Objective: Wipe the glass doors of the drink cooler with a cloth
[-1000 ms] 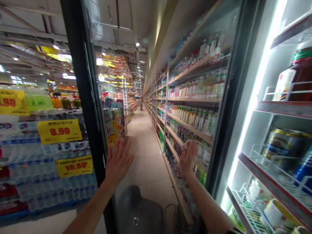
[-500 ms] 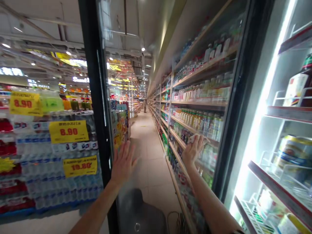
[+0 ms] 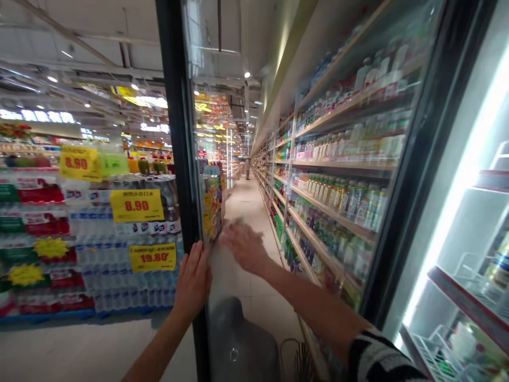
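Note:
A glass door (image 3: 254,297) with a black door frame (image 3: 181,159) stands open before me. My left hand (image 3: 194,281) is closed around the near upright of that frame, fingers pointing up. Against the glass, my right hand (image 3: 246,249) reaches across to the left, smeared by motion. Under its fingers is a cloth, pale in the earlier frame and now only a blur at the fingertips. Bottled drinks on shelves and an aisle show in the pane, partly as reflection.
To the right is a lit cooler with wire-fronted shelves (image 3: 469,313) holding drinks. At left, stacked packs of bottled water (image 3: 119,281) carry yellow price signs (image 3: 137,206). Pale floor tiles (image 3: 99,350) run along the stack's base.
My right hand has swept left across the glass with the cloth. My left hand has gone from lying spread on the pane to gripping the door frame. The view has turned slightly left.

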`<state>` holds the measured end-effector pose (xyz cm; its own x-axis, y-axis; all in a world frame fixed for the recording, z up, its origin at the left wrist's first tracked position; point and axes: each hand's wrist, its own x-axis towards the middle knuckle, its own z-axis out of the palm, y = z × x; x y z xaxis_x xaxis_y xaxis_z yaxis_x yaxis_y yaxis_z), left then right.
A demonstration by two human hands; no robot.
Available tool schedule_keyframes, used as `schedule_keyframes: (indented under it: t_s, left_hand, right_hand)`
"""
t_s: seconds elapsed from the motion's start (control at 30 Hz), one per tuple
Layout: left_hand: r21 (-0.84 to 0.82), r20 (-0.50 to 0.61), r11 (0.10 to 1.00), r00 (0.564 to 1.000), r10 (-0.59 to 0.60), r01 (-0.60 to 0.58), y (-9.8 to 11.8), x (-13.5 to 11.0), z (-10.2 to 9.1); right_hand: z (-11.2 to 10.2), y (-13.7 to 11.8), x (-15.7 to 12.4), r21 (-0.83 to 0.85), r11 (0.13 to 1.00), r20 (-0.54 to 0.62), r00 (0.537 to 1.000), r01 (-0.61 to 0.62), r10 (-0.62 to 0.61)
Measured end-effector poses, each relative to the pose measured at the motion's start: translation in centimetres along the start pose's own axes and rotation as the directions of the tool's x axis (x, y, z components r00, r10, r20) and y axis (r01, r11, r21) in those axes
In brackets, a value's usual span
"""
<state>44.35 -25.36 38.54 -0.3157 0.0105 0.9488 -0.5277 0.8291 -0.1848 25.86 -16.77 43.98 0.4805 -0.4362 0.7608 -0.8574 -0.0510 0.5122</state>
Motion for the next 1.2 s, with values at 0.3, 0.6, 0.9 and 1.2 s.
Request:
schedule_keyframes:
  t_s: [0.3,0.6,0.9,1.2]
  left_hand:
    - [-0.092,0.009,0.996,1.0,-0.02,0.021,0.1,-1.0,0.0]
    - [-0.134,0.019,0.99,0.999,-0.04,0.042,-0.1,0.4,-0.7]
    - [-0.168,-0.032,0.983,0.997,-0.076,0.07,0.9,2.1,-0.4]
    - [-0.236,-0.17,0.971,0.983,-0.074,0.033,0.5,9.5,-0.3]
  right_hand:
    - [1.4,-0.5,2.8,0.034,0.997,0.06,0.995,0.071,-0.073]
    - [1.2,-3.2,-2.8,0.12,0.907,0.096,0.904,0.404,-0.416]
    - [-1.4,3.2,5.9,0.006,0.999,0.008,0.999,-0.035,0.035]
    - [-4.6,6.1,11.2,-0.074,0.997,-0.031,0.999,0.032,-0.035]
